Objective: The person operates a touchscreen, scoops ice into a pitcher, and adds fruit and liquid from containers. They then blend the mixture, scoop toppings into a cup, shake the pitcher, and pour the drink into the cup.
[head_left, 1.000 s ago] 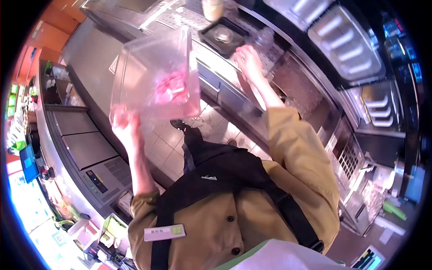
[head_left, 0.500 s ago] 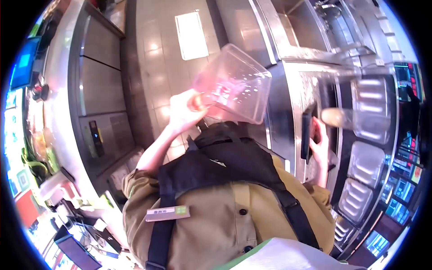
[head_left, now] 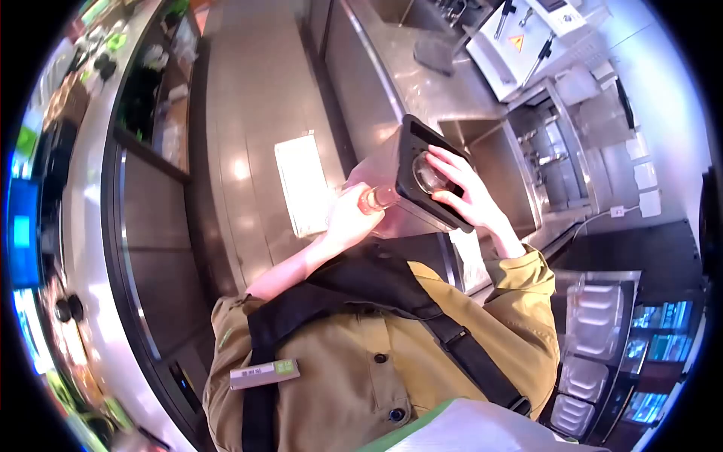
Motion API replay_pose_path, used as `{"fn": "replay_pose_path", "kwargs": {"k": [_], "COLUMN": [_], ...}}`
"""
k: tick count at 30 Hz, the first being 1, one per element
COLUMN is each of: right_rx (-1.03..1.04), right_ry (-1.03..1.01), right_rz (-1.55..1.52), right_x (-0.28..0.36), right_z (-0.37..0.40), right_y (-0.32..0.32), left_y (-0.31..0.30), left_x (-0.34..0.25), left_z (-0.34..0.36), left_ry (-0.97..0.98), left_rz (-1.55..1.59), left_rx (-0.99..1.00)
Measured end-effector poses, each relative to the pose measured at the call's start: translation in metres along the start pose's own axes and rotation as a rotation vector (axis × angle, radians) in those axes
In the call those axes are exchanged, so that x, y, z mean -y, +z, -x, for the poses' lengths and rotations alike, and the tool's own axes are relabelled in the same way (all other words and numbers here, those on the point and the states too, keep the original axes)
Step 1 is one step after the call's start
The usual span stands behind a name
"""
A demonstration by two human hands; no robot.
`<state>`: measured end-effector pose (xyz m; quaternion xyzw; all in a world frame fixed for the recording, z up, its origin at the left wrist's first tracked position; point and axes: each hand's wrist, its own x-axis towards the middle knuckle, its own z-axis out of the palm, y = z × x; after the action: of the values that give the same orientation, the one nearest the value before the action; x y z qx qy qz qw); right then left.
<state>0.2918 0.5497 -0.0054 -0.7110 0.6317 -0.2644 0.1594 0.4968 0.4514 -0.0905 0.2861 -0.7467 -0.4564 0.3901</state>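
The left hand (head_left: pixel 350 220) has its grip clamped on a clear, boxy plastic container (head_left: pixel 382 162) before the torso. The right hand (head_left: pixel 476 194) spreads over the black rectangular lid (head_left: pixel 411 154) against its mouth; whether that grip is together, I cannot tell.

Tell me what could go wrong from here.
The tub could slip from the left hand, which holds its side in mid-air. The lid might shift if the right hand lets go; whether it is fully seated cannot be seen.
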Motion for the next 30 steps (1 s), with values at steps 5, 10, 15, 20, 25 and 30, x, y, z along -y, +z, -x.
{"fn": "replay_pose_path", "kwargs": {"k": [5, 10, 15, 20, 25, 30], "right_rx": [-0.270, -0.266, -0.402, -0.271, -0.482, -0.856], "right_ry": [-0.075, 0.402, 0.966, 1.027, 1.018, 0.836], "right_rz": [0.314, 0.491, 0.610, 0.758, 0.819, 0.902], "right_x": [-0.092, -0.204, -0.290, -0.346, -0.353, -0.332], "right_z": [-0.158, -0.301, -0.393, -0.421, -0.434, -0.431], "right_y": [-0.035, -0.078, -0.107, -0.120, -0.106, -0.120], "left_y": [-0.007, 0.024, 0.079, 0.128, 0.134, 0.104], "left_x": [0.049, 0.120, 0.166, 0.204, 0.224, 0.249], "left_z": [-0.166, -0.351, -0.496, -0.560, -0.566, -0.658], "left_ry": [0.019, 0.204, 0.227, 0.022, 0.102, 0.389], "left_rz": [0.045, 0.116, 0.251, 0.323, 0.436, 0.328], "left_rx": [-0.091, -0.050, 0.055, 0.320, 0.590, 1.622]}}
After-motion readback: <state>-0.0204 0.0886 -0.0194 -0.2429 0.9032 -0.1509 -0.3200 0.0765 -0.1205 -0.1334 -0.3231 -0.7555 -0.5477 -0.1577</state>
